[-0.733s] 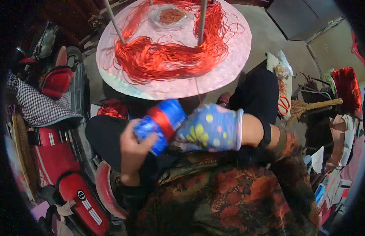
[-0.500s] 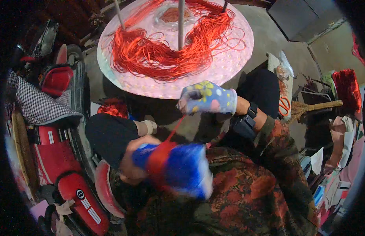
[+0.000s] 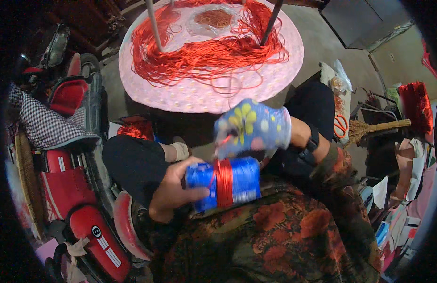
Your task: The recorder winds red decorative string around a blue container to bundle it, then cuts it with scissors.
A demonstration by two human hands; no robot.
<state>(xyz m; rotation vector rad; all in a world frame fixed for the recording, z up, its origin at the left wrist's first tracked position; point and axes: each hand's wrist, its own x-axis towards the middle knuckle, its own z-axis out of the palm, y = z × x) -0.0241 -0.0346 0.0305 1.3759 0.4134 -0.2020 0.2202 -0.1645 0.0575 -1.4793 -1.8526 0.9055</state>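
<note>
My bare left hand [image 3: 173,188] grips one end of a blue packet [image 3: 247,177], holding it in front of my body. Red cord [image 3: 223,183] is wound in a band around the packet's middle. Just above the packet is my right hand [image 3: 239,128], in a blue glove with flowers and dots. Its fingers are closed on a strand of red cord, though the fingertips are partly blurred. Beyond my hands, a large loose hank of red cord [image 3: 195,56] lies looped around upright rods [image 3: 153,26] on a round table with a pink cover [image 3: 181,96].
A clear bag of small reddish pieces [image 3: 213,20] lies amid the hank. Red and black vehicle parts [image 3: 93,236] crowd my left. To my right are orange-handled scissors [image 3: 341,126], a straw broom [image 3: 383,126] and a shiny red bundle [image 3: 416,108].
The packet has turned more level and moved slightly right and up. My right hand has come down closer to it. The rods and hank have rotated on the table.
</note>
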